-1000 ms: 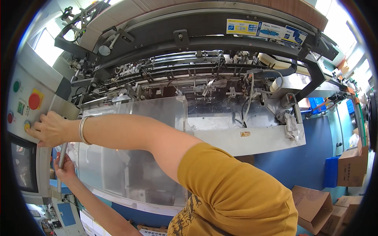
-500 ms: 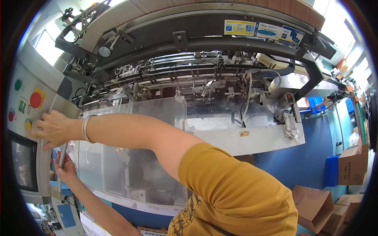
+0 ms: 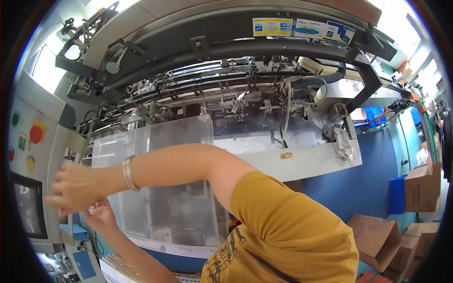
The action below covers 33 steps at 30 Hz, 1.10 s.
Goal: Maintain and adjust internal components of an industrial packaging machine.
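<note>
Risk, buttons: the right hand hangs just below the column of buttons on the control panel, with the red button and the yellow button close above it; a careless lift of the fingers could, I judge, knock one of them
Risk, view: the right arm crosses in front of the body and hides much of the clear guard, so the person may be working partly blind
Risk, reach: the stretch across the body looks awkward and could cost balance near the machine
Right hand pose: arm reached far to the left, wrist with a metal bangle, fingers loosely curled and pointing left; its grip holds nothing I can make out
Left hand pose: the left hand is raised just below the right, palm up, fingers spread, near the edge of the panel; whether its grip is around anything I cannot tell
Where the work is: at the panel, far left, with the dark screen beside the hands
</note>
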Motion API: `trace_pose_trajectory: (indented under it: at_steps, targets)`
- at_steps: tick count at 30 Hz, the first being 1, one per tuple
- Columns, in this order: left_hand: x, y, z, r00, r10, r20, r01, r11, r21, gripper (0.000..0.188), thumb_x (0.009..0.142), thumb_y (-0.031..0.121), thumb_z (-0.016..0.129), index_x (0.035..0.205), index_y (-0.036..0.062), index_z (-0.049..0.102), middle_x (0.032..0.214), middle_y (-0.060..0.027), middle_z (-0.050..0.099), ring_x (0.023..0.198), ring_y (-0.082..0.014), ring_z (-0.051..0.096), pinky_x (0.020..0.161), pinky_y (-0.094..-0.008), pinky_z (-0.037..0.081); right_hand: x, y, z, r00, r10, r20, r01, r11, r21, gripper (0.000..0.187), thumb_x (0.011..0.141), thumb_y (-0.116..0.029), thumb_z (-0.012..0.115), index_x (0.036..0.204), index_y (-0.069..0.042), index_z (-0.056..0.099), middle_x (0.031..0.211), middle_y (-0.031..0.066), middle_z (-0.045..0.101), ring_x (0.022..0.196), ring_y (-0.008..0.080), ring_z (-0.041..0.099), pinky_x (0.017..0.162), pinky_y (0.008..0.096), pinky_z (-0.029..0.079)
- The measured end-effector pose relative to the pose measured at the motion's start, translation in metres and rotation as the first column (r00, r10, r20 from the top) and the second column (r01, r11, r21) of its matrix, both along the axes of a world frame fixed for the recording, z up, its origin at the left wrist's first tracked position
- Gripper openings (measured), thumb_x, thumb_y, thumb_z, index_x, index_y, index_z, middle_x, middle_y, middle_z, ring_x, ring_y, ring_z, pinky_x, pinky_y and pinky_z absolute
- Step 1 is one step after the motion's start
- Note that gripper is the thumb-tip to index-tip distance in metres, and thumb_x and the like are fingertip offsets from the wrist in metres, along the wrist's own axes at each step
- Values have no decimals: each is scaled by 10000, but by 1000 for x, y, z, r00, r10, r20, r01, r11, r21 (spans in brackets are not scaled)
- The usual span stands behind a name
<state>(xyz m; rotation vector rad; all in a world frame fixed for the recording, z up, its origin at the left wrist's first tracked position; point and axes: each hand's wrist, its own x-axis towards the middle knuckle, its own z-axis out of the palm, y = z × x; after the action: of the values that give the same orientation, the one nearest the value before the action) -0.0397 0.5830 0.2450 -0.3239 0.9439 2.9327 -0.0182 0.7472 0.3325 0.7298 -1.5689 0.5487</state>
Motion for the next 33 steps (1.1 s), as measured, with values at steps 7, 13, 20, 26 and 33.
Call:
trace_pose_trajectory:
  at_steps: [7, 13, 20, 26, 33]
  targets:
    - [113, 32, -76, 857, -448, -254, 285, 824, -490, 528, 911, 290, 521, 1343, 52, 333, 1292, -94, 451, 1208, -225, 432, 1003, -398, 377, 133, 60, -50, 987, 154, -49, -153, 988, 25, 179, 722, -257, 608, 727, -91, 540, 526, -27, 422, 443, 142, 437, 408, 299, 340]
    - [223, 109, -144, 721, -693, 35, 593, 589, -550, 457, 932, 297, 475, 1318, 71, 377, 1265, -70, 467, 1189, -186, 436, 976, -360, 391, 231, 162, -91, 946, 289, 145, -286, 957, -41, 345, 737, -150, 562, 1080, -121, 536, 747, 17, 574, 554, 161, 535, 430, 302, 394]
    - [334, 257, -277, 620, -673, 403, 783, 498, -372, 393, 957, 306, 421, 1288, 94, 429, 1235, -41, 486, 1167, -140, 440, 943, -316, 408, 325, 286, -180, 615, 275, 739, -79, 954, -289, 297, 818, -111, 503, 1104, -141, 579, 1064, -3, 585, 865, 186, 606, 636, 329, 521]
    - [335, 322, -344, 255, 86, 963, 428, 883, -193, 518, 904, 498, 411, 1227, 101, 495, 1164, -72, 582, 1083, -213, 544, 844, -394, 488, 438, 370, -261, 158, 161, 974, 337, 919, -206, 321, 810, -91, 520, 1121, -159, 563, 975, 30, 620, 867, 227, 621, 680, 361, 516]
    - [320, 354, -386, 378, -136, 916, 547, 831, -102, 486, 909, 441, 350, 1238, 124, 517, 1203, -38, 580, 1129, -219, 528, 906, -377, 454, 546, 441, -340, -122, -93, 988, 576, 804, 147, 176, 816, -155, 539, 971, -128, 619, 877, 70, 599, 731, 302, 607, 610, 413, 492]
